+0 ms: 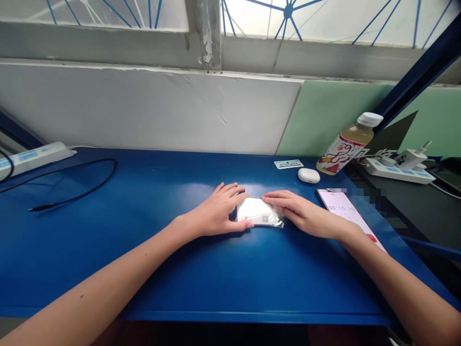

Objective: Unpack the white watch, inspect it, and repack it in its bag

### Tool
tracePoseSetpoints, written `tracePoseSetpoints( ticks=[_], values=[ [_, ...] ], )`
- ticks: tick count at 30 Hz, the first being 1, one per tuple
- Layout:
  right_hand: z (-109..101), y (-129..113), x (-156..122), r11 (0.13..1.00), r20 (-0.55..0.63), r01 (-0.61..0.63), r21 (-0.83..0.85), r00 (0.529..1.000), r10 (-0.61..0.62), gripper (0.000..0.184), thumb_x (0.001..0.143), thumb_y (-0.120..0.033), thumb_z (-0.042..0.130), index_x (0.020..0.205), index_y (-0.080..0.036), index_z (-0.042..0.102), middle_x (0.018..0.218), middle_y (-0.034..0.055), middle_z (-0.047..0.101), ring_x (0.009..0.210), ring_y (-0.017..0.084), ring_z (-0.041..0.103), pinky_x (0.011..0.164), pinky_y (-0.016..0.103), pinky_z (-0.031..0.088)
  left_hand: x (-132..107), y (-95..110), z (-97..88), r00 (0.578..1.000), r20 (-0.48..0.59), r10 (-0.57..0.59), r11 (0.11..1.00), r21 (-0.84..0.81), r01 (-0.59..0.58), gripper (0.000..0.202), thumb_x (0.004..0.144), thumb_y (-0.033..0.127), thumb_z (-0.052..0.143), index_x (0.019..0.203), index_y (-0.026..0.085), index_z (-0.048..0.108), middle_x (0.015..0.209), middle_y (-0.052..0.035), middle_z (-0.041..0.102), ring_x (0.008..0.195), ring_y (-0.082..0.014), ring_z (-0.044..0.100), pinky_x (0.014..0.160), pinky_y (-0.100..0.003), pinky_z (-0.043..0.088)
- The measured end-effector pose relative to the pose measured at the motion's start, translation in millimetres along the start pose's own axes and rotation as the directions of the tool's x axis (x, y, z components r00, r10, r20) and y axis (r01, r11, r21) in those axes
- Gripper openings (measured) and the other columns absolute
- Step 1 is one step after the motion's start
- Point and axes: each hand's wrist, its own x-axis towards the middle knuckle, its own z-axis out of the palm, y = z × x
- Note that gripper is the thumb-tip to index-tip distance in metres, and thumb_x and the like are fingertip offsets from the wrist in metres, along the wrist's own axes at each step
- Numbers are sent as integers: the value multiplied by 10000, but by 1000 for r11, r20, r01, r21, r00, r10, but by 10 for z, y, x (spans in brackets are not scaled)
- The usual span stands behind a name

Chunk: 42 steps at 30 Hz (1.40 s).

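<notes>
A small flat white packet (256, 210) in clear plastic wrap lies on the blue desk, with a square printed code near its front edge. My left hand (218, 211) grips its left end, the thumb along the near edge and the index finger at the far edge. The other left fingers are spread. My right hand (304, 212) holds the packet's right end, its fingers close together over the far corner and the crinkled wrap. The right thumb is mostly hidden.
Right of the hands lie a phone (342, 206) showing a timer, a white earbud case (309, 176) and a small card (288, 164). A drink bottle (345, 146) leans behind them. Power strips (399, 170) sit at both sides; a black cable (82, 194) curls at left.
</notes>
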Motion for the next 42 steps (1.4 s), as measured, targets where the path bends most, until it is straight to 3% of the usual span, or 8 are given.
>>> tracePoseSetpoints(
  ticks=[10,17,24,27,30,33,37,42],
  values=[
    [-2,-3,6,1000,18,7,18,1000,-7,460,1016,-213,356,1454,-264,490,1492,30,515,1427,242,399,1166,453,360,-11,2,20,1000,-4,29,999,14,-29,624,890,593,596,1332,157,540,1478,-177,473,1424,-383,340,1162,-571,237],
    [4,52,-11,999,18,-24,22,1000,24,560,982,-138,380,1500,-351,395,1532,-7,453,1408,248,423,1127,456,404,-7,19,6,1000,-2,20,1000,7,-20,595,887,577,605,1321,173,549,1480,-171,474,1432,-384,328,1163,-582,235],
    [10,96,-26,1000,24,-7,1,1000,7,517,987,-157,381,1474,-316,449,1524,-4,466,1416,235,413,1150,449,385,-17,-10,-16,999,19,32,999,17,-32,622,895,577,587,1343,148,534,1487,-177,471,1438,-364,330,1183,-552,216],
    [-11,73,-37,993,-80,16,-120,996,-26,435,974,-183,435,1375,-267,577,1469,38,542,1388,254,459,1134,459,412,-14,-44,-44,998,12,55,997,46,-55,626,888,573,591,1328,130,548,1459,-190,501,1412,-350,382,1172,-519,263],
    [-43,66,-32,965,-184,32,-260,979,-82,292,948,-213,508,1131,-240,733,1361,80,630,1278,290,558,1041,477,494,-17,-69,-79,998,0,66,996,61,-66,585,884,553,596,1282,124,584,1414,-190,545,1392,-347,410,1145,-494,324],
    [-53,60,-14,953,-184,64,-297,975,-123,222,933,-237,556,969,-228,774,1189,92,699,1140,285,618,942,451,541,-31,-66,-99,998,-20,61,994,89,-59,564,860,538,620,1232,116,611,1387,-191,563,1421,-369,354,1157,-505,301],
    [-34,31,-5,968,-133,24,-251,989,-59,261,956,-274,536,1091,-216,751,1080,94,718,970,246,667,853,400,557,-50,-36,-82,999,-17,43,994,106,-41,641,875,481,586,1365,78,498,1465,-214,476,1445,-379,301,1180,-533,243],
    [-37,-15,-12,962,-136,-8,-272,990,-30,340,961,-334,530,1248,-226,678,1004,101,720,897,257,676,784,396,553,-46,-4,-5,999,23,36,996,77,-38,698,928,469,507,1498,112,318,1547,-197,369,1472,-370,240,1187,-560,198]
  ],
)
